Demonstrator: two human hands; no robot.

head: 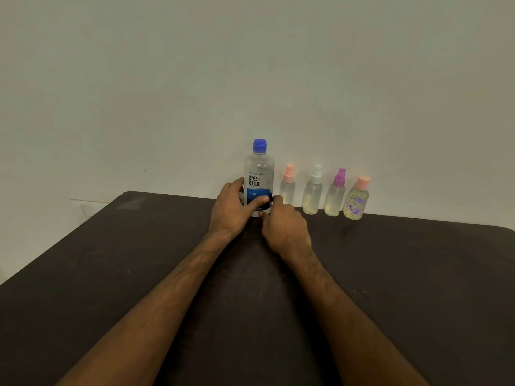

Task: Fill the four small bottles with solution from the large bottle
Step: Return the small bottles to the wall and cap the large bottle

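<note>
Backing wall [250, 65]: plain and pale. It is used as a backstop, and the bottle row is set close against it at the table's far edge, judged to keep the row away from elbows.
Table [111, 274]: dark and matte. All five bottles are stood upright on it and both forearms are stretched across it.
Large bottle [259, 174]: at the left end of the row, clear liquid seen nearly to the shoulder. As the source, it is judged to be the first pick.
Left hand [231, 210]: clamped round the large bottle's lower body, thumb laid across the blue label. The low hold is judged to be for a steady lift, or a brace while the cap is worked.
Right hand [284, 227]: fingers curled by the bottle's base, on its right. Gripped or only touched cannot be told.
Peach-pump bottle [287, 190], white-pump bottle [312, 195], purple-pump bottle [335, 199], flower-print bottle [356, 203]: lined up to the right of the source, close together, all capped and untouched. A pale tint is seen low in each; liquid or frosted plastic cannot be told.
Blue cap [259, 146]: seated on the large bottle's neck. Nothing can be poured until caps are removed.
</note>
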